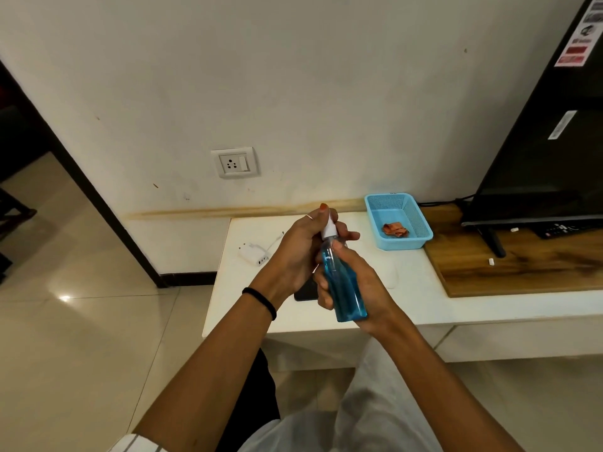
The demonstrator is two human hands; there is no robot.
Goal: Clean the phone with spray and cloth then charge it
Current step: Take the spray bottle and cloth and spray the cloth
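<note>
At the frame's centre, above the white counter (424, 298), the right hand (362, 282) wraps the blue spray bottle (342, 285) by its body, steadying it so the left hand (300, 252) can pinch its white cap (327, 229), probably to open it. Beneath them the dark phone (305, 292) lies mostly hidden; the orange cloth (395, 230) waits in the blue basket (421, 220) at right, the white charger (253, 252) at left.

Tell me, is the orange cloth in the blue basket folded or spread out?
Crumpled, not spread. The orange cloth lies as a small bunched heap on the floor of the blue basket, covering only a little of it.
</note>
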